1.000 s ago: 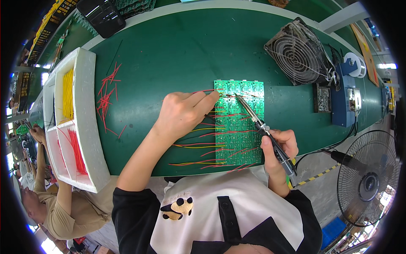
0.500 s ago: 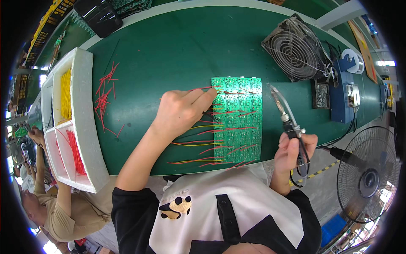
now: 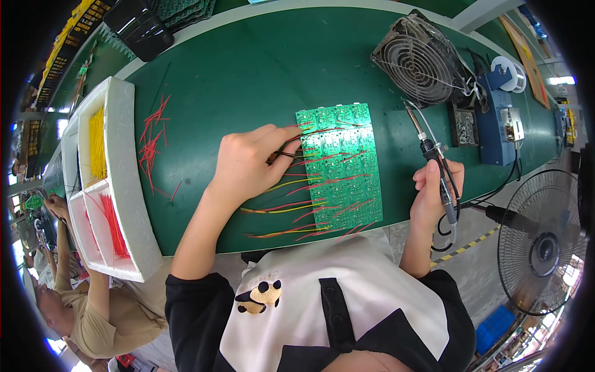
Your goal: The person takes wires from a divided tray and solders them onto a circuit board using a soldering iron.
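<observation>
A green panel of circuit boards [image 3: 347, 193] lies on the bench, slightly turned. Red and yellow wires [image 3: 279, 206] stick out from its left side, and more red wires lie across it. At its upper left edge the fingertips of my left hand [image 3: 251, 158] are pinched together, with thin black wires [image 3: 286, 153] running between thumb and palm. The exact wire ends under the fingertips are hidden. Right of the panel, my right hand [image 3: 436, 189] grips a soldering iron [image 3: 429, 149] with a thin feed tube alongside; its tip points away, above the bench and apart from the panel.
A white foam box [image 3: 127, 186] at left holds yellow and red wires. Loose red wires [image 3: 150, 149] lie beside it. At the far right stand a dusty metal-grilled fan [image 3: 418, 68] and a blue soldering unit [image 3: 496, 127]. A floor fan [image 3: 542, 248] and a co-worker [image 3: 108, 310] flank the bench.
The soldering iron has swung more upright, its tip farther from me. My view has shifted a little; the panel appears slightly turned. More black wire shows in my left hand.
</observation>
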The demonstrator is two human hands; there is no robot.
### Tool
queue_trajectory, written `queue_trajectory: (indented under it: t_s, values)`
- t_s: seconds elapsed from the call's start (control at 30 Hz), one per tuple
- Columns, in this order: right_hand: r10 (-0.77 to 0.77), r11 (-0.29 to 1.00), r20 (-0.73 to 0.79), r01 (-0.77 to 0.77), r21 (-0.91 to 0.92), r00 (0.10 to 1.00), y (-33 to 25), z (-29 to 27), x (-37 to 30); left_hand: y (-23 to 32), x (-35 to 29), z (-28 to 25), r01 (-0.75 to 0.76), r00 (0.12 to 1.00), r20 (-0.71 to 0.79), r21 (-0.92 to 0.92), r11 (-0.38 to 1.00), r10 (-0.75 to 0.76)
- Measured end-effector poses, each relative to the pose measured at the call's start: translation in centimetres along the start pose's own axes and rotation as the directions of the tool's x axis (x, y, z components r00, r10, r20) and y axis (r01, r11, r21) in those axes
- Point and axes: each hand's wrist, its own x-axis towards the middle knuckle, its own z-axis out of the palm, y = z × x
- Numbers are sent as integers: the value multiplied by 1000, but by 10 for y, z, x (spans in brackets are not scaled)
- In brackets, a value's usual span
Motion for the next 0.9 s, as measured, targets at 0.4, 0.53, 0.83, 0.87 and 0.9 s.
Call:
queue_trajectory:
  t_s: [0.4,0.53,0.83,0.87,0.9]
  values:
    - [18,998,10,-19,64,1000,1,-6,-3,40,-7,-19,224,974,36,-307,925,-223]
    - [43,994,55,-48,102,998,1,-11,-9,37,-11,1,94,994,-30,-241,966,-104]
    - [124,956,395,-216,198,910,-5,-10,-28,37,-14,13,209,975,-35,-157,965,-217]
    - [122,956,419,-221,194,900,-5,-9,-28,37,-13,14,214,972,-53,-185,959,-227]
    - [126,950,437,-236,207,891,-5,-9,-28,37,-13,15,218,969,-70,-212,953,-237]
